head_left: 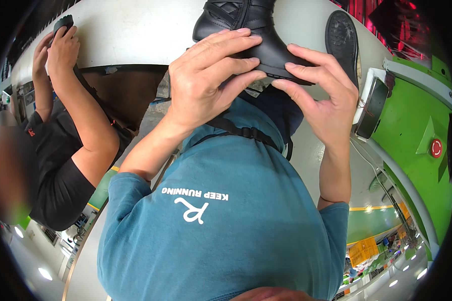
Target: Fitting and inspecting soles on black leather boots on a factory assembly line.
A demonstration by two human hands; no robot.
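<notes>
A black ankle boot (pixel 277 48) with crossed straps and a zip on its shaft is at the near edge of the white table, its toe to the right. My left hand (pixel 202 83) grips it from the left, fingertips on the upper and thumb by the sole edge. From the right, my right hand (pixel 327 89) has its fingers around the toe end and its thumb below the sole edge. Just beyond that hand, a black sole (pixel 341 37) lies with its tread showing; whether an upper is attached, I cannot tell.
On my left, a co-worker in a black shirt (pixel 60 165) holds a small black shoe part (pixel 63 22) over the white table (pixel 135 35). A green machine (pixel 412 135) with a red stop button (pixel 436 147) stands at right. Red-lit equipment (pixel 381 25) is at the far right.
</notes>
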